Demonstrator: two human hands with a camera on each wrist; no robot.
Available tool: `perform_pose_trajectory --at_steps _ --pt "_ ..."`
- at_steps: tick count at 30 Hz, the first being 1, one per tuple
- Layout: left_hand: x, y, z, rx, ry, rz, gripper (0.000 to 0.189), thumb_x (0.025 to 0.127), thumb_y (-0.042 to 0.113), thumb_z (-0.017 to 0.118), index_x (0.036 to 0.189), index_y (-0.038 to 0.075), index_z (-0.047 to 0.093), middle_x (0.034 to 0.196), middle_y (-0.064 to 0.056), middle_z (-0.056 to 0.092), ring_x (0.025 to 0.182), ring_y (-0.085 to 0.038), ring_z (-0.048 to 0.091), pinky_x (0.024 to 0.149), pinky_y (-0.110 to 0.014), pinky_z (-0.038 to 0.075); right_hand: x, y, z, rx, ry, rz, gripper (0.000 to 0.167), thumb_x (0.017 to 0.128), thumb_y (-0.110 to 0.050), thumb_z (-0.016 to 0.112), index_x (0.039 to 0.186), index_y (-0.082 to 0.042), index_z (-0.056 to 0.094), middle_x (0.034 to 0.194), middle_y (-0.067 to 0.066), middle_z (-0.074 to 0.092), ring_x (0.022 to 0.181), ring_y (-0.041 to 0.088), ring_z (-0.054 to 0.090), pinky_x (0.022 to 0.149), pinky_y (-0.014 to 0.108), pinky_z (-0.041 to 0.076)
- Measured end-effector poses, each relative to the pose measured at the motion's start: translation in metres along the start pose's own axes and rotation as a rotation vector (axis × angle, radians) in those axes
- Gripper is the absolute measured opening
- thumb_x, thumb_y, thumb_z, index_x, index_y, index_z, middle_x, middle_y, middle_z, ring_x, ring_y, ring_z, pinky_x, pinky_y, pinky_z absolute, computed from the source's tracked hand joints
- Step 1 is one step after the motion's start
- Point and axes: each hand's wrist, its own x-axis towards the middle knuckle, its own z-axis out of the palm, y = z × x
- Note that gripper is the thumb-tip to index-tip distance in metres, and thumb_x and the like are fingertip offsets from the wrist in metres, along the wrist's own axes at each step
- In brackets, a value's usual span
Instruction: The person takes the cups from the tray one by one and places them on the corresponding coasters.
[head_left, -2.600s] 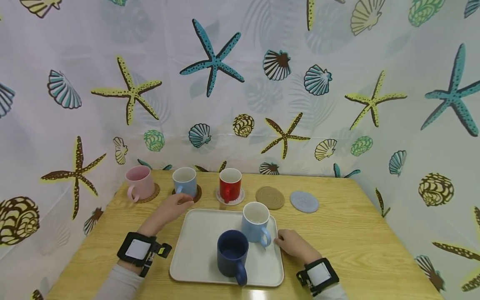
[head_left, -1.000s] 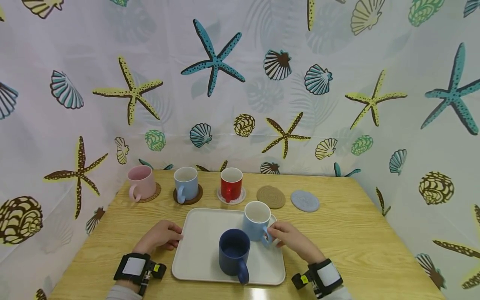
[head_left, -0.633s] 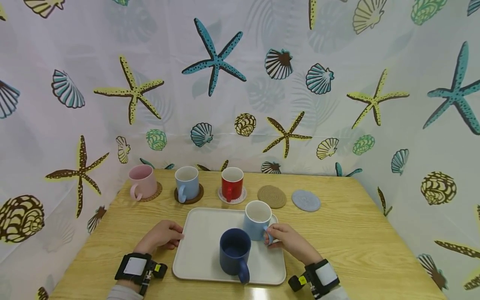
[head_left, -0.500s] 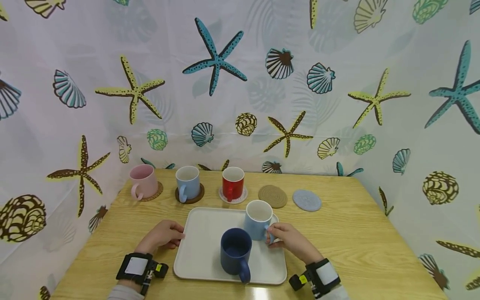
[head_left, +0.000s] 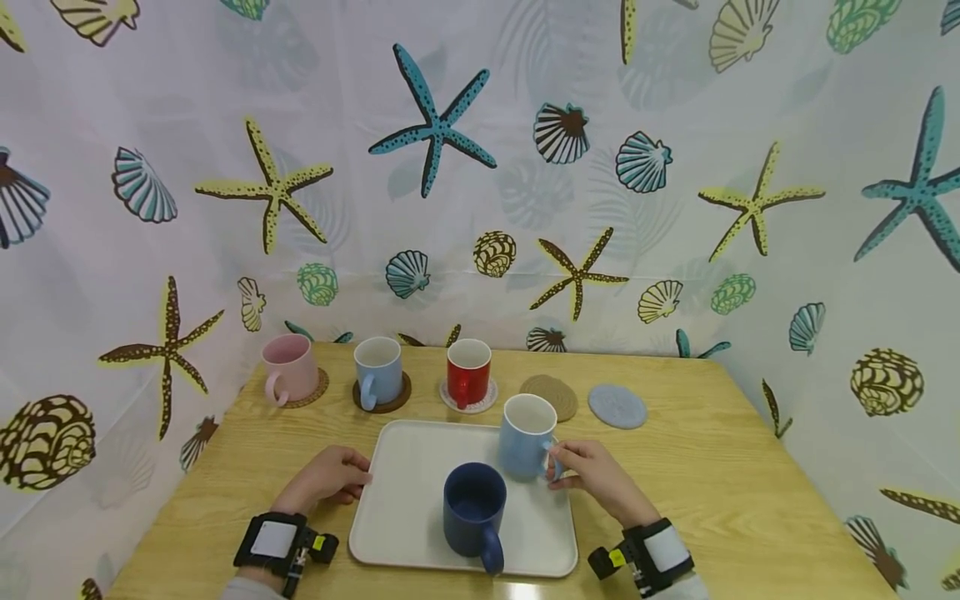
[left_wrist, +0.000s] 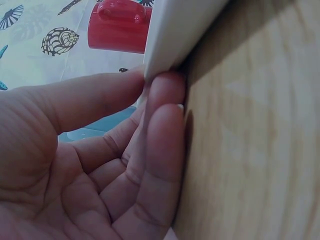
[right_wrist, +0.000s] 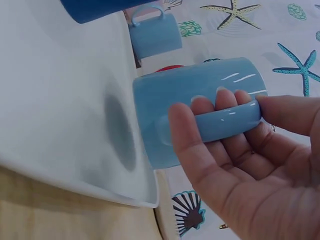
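My right hand [head_left: 596, 477] grips the handle of a light blue mug [head_left: 522, 448], fingers through the loop, as the right wrist view shows. The mug [right_wrist: 200, 85] is upright just above the tray's back right corner, its shadow [right_wrist: 119, 130] falling on the white surface. At the left edge of the white tray [head_left: 405, 500], my left hand [head_left: 328, 477] pinches the rim, thumb on top and fingertips low against the side in the left wrist view. A navy mug [head_left: 472, 521] stands on the tray, handle toward me.
Along the back of the wooden table [head_left: 675, 467] stand a pink mug [head_left: 292, 367], another light blue mug [head_left: 381, 373] and a red mug [head_left: 471, 371], each on a coaster. Right of them lie a tan coaster [head_left: 558, 396] and a grey-blue coaster [head_left: 617, 406]. A patterned curtain surrounds the table.
My left hand has come back from the rear light blue mug to the tray's edge. My right hand has taken the other light blue mug's handle and raised it slightly, a little rightward.
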Motion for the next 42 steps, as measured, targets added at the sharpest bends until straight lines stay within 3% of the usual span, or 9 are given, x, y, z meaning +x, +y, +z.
perform_pose_trajectory --at_steps 4,11,20,25,34,38,42 --pt "-0.001 -0.001 0.001 -0.006 0.003 -0.001 0.021 0.089 0.008 0.067 0.106 -0.003 0.064 0.080 -0.009 0.063 0.068 -0.017 0.061 0.058 -0.028 0.054 0.003 -0.005 -0.008 0.009 0.067 -0.011 0.040 0.103 -0.026 0.050 0.103 0.013 0.058 0.087 0.004 0.061 0.090 0.019 0.063 0.084 0.037 0.059" --pt "0.001 -0.002 0.001 -0.010 -0.002 0.008 0.022 0.089 0.008 0.066 0.108 -0.005 0.063 0.081 -0.009 0.062 0.069 -0.017 0.060 0.059 -0.029 0.055 0.028 -0.014 -0.018 0.032 0.292 -0.011 0.032 0.103 -0.023 0.049 0.090 0.004 0.060 0.088 0.009 0.060 0.087 0.020 0.062 0.086 0.040 0.058" --pt "-0.003 -0.002 -0.002 -0.038 -0.012 0.048 0.022 0.088 0.006 0.066 0.106 -0.007 0.062 0.079 -0.009 0.062 0.067 -0.016 0.060 0.058 -0.028 0.053 0.065 -0.010 -0.023 0.084 0.494 -0.020 0.034 0.102 -0.023 0.050 0.094 0.009 0.058 0.086 0.010 0.058 0.086 0.023 0.061 0.091 0.048 0.055" --pt "-0.004 -0.003 -0.001 -0.041 -0.013 0.069 0.023 0.088 0.007 0.066 0.106 -0.008 0.062 0.077 -0.008 0.063 0.065 -0.015 0.060 0.057 -0.027 0.053 0.080 -0.001 -0.023 0.094 0.545 -0.025 0.033 0.102 -0.022 0.051 0.093 0.009 0.059 0.083 0.007 0.058 0.082 0.021 0.063 0.089 0.050 0.056" --pt "-0.002 -0.001 0.002 -0.038 0.007 0.035 0.021 0.088 0.006 0.066 0.105 -0.005 0.064 0.078 -0.008 0.063 0.066 -0.016 0.059 0.057 -0.027 0.053 0.092 0.015 -0.026 0.067 0.589 0.009 0.032 0.101 -0.019 0.051 0.093 0.010 0.061 0.080 0.007 0.060 0.076 0.017 0.061 0.083 0.045 0.059" --pt "-0.002 -0.002 0.003 -0.037 0.012 0.028 0.019 0.088 0.006 0.066 0.104 -0.005 0.065 0.079 -0.008 0.063 0.066 -0.016 0.059 0.057 -0.027 0.053 0.093 0.020 -0.026 0.069 0.595 0.010 0.031 0.101 -0.018 0.052 0.091 0.010 0.061 0.079 0.006 0.059 0.076 0.016 0.060 0.079 0.040 0.060" --pt "-0.001 -0.002 0.001 -0.029 0.023 0.022 0.019 0.088 0.006 0.067 0.104 -0.004 0.065 0.079 -0.008 0.062 0.067 -0.017 0.059 0.058 -0.028 0.053 0.095 0.022 -0.027 0.070 0.568 -0.004 0.033 0.102 -0.020 0.049 0.092 0.010 0.059 0.082 0.006 0.058 0.080 0.018 0.059 0.082 0.040 0.059"
